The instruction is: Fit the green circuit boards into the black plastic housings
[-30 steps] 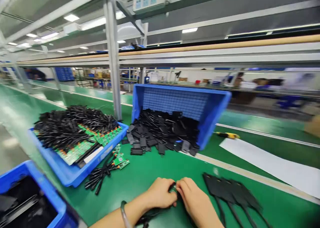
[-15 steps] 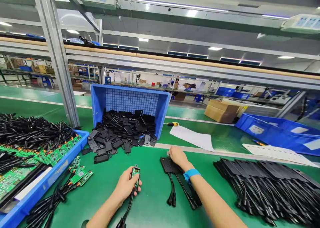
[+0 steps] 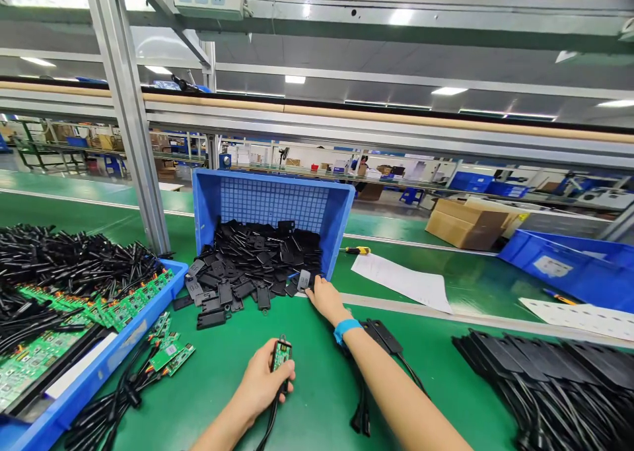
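My left hand [image 3: 270, 378] is closed around a black plastic case [image 3: 276, 372] with a green circuit board [image 3: 282, 352] in it, a small two-digit display at its top. A black cable [image 3: 270, 424] hangs down from the case. My right hand [image 3: 327, 300], with a blue wristband above it, reaches to the right end of a pile of black plastic covers [image 3: 262, 256]. Its thumb and fingers are a little apart beside a grey-looking cover [image 3: 304, 280]; I see nothing held. The pile spills out of a tipped blue bin [image 3: 274, 181].
Finished-looking black cased units [image 3: 381, 337] with cables lie under my right forearm; a row of more [image 3: 555, 365] is at right. A blue tray [image 3: 111, 352] of circuit boards and cables stands at left. A screwdriver [image 3: 357, 250] and paper sheet [image 3: 401, 281] lie behind.
My right hand has moved from the cased units, left and away from me, to the cover pile. My left hand still holds the case with the board. The view has turned slightly left.
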Motion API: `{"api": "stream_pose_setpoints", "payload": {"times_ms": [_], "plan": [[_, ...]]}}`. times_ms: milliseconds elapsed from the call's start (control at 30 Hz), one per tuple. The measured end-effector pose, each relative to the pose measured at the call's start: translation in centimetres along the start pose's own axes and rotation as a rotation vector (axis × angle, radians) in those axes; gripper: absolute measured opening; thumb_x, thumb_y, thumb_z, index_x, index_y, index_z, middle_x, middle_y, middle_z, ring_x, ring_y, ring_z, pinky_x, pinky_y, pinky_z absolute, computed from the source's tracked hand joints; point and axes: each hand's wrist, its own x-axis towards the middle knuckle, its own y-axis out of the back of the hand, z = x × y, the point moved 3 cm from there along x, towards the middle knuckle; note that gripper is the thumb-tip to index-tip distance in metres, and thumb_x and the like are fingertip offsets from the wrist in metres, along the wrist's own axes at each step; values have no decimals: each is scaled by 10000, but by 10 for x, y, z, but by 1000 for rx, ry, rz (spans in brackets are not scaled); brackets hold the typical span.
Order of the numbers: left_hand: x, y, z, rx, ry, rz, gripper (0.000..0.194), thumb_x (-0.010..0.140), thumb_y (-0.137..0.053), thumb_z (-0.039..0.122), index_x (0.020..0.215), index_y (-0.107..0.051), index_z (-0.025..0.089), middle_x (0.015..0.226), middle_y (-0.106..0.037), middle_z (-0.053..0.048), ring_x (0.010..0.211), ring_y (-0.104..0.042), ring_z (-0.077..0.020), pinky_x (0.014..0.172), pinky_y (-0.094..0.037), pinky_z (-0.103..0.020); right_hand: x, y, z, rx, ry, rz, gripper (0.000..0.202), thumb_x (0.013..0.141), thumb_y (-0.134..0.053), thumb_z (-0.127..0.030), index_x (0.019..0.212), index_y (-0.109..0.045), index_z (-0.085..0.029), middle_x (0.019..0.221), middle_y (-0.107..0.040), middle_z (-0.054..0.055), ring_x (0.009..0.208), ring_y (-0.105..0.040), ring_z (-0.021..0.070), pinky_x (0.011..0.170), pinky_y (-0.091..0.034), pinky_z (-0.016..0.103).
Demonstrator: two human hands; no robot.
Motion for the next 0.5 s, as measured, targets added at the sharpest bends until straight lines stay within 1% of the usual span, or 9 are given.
{"api": "stream_pose_setpoints", "payload": {"times_ms": [67,133,200,267,333,367,433,500], "plan": [[-1,0,0,-2,3,-3,501,673,-641,436,1060,-474,165,693,-571,11,543,-567,-109,403,-378,-179,0,-1,-5,43,11,5,262,895,-501,-218,1085,-545,-43,1048,-621,231,1003,-614,281,820,-452,332],[-2,-1,1,-8,6,-1,488,651,-661,389,1043,-482,160,710,-569,10,563,-567,-113,415,-385,-188,-3,2,-7,101,23,4,233,863,-491,-121,1071,-556,-36,987,-643,228,958,-635,286,809,-460,349],[-3,0,3,-33,6,3,470,616,-691,341,1001,-498,152,738,-583,-2,592,-562,-114,441,-396,-196,-10,9,-6,176,33,18,308,817,-461,-31,1114,-543,-35,964,-655,215,937,-644,280,810,-465,359],[-3,0,5,-78,5,-9,484,562,-728,284,972,-513,145,778,-621,-25,619,-557,-111,489,-411,-203,-22,18,-6,267,48,54,423,783,-435,4,1194,-502,-68,1042,-641,189,990,-625,257,840,-460,348],[-4,1,7,-135,1,-32,525,505,-759,226,968,-529,135,818,-656,-50,658,-568,-111,565,-433,-210,-41,26,-8,364,63,93,501,780,-415,-18,1266,-439,-136,1111,-618,128,1003,-617,209,831,-471,311],[-5,1,9,-160,2,-45,548,485,-769,206,975,-536,132,835,-665,-59,686,-580,-116,607,-443,-216,-52,29,-10,476,67,101,499,791,-409,-51,1276,-419,-166,1102,-616,96,960,-629,190,794,-487,296],[-8,0,12,-192,13,-64,571,483,-781,206,997,-542,131,855,-665,-68,729,-604,-131,658,-458,-231,-78,33,-16,828,63,79,402,829,-408,-156,1228,-438,-196,979,-628,44,811,-645,171,681,-501,280],[-12,-1,15,-193,41,-82,589,522,-781,243,1045,-530,140,892,-654,-75,724,-622,-144,637,-474,-248,-104,34,-23,1182,46,24,285,863,-426,-291,1121,-494,-194,802,-608,6,691,-608,162,612,-475,270]]}}
